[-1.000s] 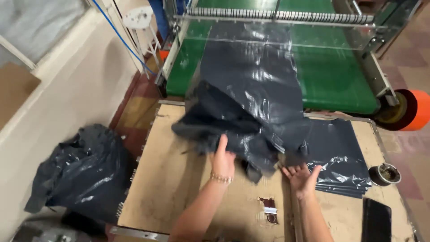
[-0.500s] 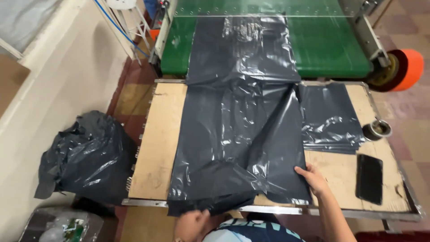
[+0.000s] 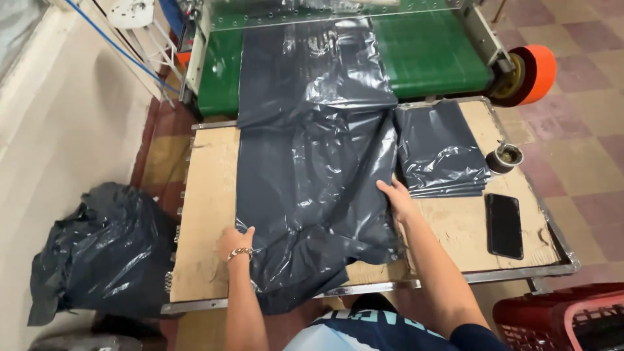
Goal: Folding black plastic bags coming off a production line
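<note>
A worn wooden worktable (image 3: pixel 201 214) with a metal rim stands on a floor of reddish and pale checkered tiles (image 3: pixel 585 130). Behind it sits a machine with a green belt (image 3: pixel 435 58) and an orange roller (image 3: pixel 536 71). At left runs a cream wall (image 3: pixel 58 123) — a stuffed black bag (image 3: pixel 97 253) beside it. A red crate (image 3: pixel 559 322) sits bottom right.

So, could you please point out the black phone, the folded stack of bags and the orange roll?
black phone (image 3: pixel 504 225), head view, middle of its screen.
folded stack of bags (image 3: pixel 441 148), head view, top sheet.
orange roll (image 3: pixel 541 71), head view, outer face.
</note>
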